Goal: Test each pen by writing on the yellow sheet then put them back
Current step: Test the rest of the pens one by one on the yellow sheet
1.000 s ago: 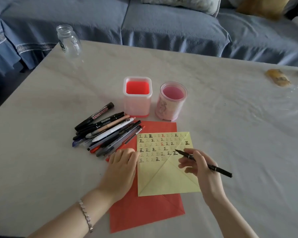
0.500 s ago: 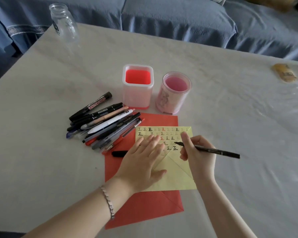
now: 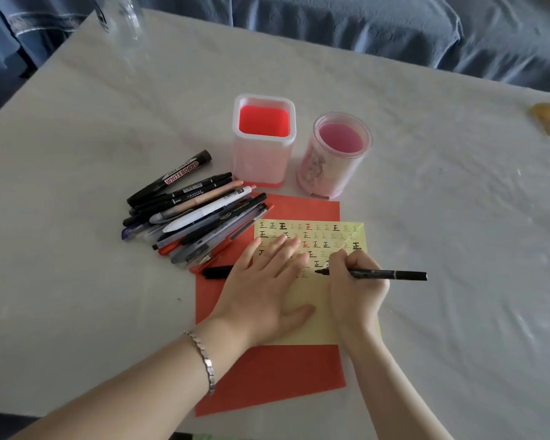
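Gripped a pen (image 3: 388,275) in the right hand (image 3: 356,287), fingers curled round the barrel, tip at the yellow sheet (image 3: 311,331) by the lowest row of marks, toward the near edge of the table (image 3: 108,312). Pressed that sheet flat with the left hand (image 3: 267,281), fingers straight and spread, holding nothing. Had the sheet lying on a red sheet (image 3: 283,373), a cap (image 3: 216,272) on the red sheet's left edge just beside the left hand, a pile (image 3: 197,223) of pens further toward the table's left edge, and a square holder (image 3: 262,147) and round holder (image 3: 334,163), seemingly empty, toward the middle.

Risked, by judgement:
- Smearing fresh ink under the left fingers, laid over rows already written.
- Sliding yellow on red on easing the palm mid-stroke, spoiling the mark.
- Nudging the cap into the pile with the left wrist and losing it there.
- Mixing tested with untested if dropped back on the pile rather than into a holder.
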### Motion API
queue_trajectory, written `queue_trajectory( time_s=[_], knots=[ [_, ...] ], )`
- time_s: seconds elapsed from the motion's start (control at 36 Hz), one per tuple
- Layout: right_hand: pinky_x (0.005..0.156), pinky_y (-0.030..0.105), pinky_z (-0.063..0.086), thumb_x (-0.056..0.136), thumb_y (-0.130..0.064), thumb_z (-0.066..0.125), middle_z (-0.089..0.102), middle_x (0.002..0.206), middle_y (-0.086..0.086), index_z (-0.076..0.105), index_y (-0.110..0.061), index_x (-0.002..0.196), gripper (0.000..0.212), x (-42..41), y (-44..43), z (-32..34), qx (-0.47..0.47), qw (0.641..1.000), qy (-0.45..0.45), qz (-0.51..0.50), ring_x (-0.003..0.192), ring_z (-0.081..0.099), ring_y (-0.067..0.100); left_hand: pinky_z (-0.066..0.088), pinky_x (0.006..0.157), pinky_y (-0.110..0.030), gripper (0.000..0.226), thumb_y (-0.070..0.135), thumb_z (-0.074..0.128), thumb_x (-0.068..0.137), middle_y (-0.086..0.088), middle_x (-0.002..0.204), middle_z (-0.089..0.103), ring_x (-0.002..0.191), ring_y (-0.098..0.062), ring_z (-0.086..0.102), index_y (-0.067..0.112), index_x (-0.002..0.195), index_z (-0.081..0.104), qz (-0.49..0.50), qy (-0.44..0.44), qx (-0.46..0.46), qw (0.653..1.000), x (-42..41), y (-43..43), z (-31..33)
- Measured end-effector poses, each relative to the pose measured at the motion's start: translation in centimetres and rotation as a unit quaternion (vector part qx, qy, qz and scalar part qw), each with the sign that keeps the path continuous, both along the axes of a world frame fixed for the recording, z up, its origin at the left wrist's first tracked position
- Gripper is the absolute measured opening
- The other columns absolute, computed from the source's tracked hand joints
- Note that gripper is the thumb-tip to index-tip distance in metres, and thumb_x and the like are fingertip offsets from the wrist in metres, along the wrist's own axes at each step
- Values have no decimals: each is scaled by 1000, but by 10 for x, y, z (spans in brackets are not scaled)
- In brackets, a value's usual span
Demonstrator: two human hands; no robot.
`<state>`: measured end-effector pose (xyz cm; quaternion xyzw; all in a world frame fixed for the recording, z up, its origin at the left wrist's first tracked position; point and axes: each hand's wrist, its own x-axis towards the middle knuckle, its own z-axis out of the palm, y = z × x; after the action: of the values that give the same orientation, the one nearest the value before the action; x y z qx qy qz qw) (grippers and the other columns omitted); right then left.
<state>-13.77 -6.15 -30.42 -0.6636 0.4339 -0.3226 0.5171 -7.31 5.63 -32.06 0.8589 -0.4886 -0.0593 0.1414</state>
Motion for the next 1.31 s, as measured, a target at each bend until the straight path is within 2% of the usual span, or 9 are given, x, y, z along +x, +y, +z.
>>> queue_trajectory(
  time_s=[0.08, 0.28, 0.86, 0.97, 1.06, 1.19, 1.31],
  knots=[
    [43, 12, 26, 83, -2, 56, 30, 36, -10, 31, -12, 48, 44, -1, 1, 0, -2, 1000, 3, 17, 39, 32, 6, 7, 110, -40, 68, 64, 36, 78, -1, 145, 40, 136, -18, 30, 22, 131, 47, 2, -9, -4, 1000, -1, 0, 0],
    [44, 12, 27, 83, -3, 57, 30, 38, -9, 32, -11, 49, 43, 0, 1, -1, -11, 1000, 12, 27, 40, 31, 5, 14, 108, -42, 67, 63, 38, 77, -1, 142, 44, 134, -19, 33, 21, 128, 50, 4, -18, -21, 1000, -1, -1, -4],
    [44, 14, 25, 81, -1, 57, 30, 37, -8, 31, -14, 46, 46, 0, -1, -5, -29, 999, -1, 12, 40, 30, 7, 10, 109, -42, 67, 63, 36, 78, -1, 144, 41, 135, -18, 32, 22, 130, 48, 2, 3, -1, 1000, 0, -1, 1],
    [45, 13, 26, 81, -1, 58, 30, 38, -8, 32, -13, 47, 45, 0, -1, -5, -35, 999, 2, 18, 41, 30, 6, 3, 111, -39, 69, 64, 34, 79, -1, 146, 38, 137, -18, 28, 22, 133, 45, 3, 17, 2, 1000, -1, -1, 3],
    [45, 14, 25, 79, 1, 58, 28, 37, -8, 30, -15, 46, 46, 1, -1, -5, -34, 999, 4, 21, 42, 28, 7, 8, 110, -40, 68, 63, 35, 78, -2, 143, 43, 135, -19, 34, 21, 130, 48, 4, 15, 10, 1000, 0, -2, 4],
    [45, 16, 21, 74, 6, 55, 24, 40, -6, 26, -17, 46, 46, -1, -1, -6, -37, 999, 8, 20, 45, 23, 9, -8, 112, -37, 74, 65, 26, 80, 2, 152, 24, 142, -14, 13, 23, 140, 35, 1, 21, 16, 1000, 0, 0, 7],
    [44, 14, 22, 76, 5, 56, 24, 38, -7, 28, -15, 46, 45, 0, -1, -5, -31, 999, 4, 15, 42, 25, 8, -1, 112, -38, 71, 64, 31, 80, 0, 149, 34, 139, -16, 22, 22, 136, 42, 2, 22, 25, 999, 0, -1, 6]
  ],
)
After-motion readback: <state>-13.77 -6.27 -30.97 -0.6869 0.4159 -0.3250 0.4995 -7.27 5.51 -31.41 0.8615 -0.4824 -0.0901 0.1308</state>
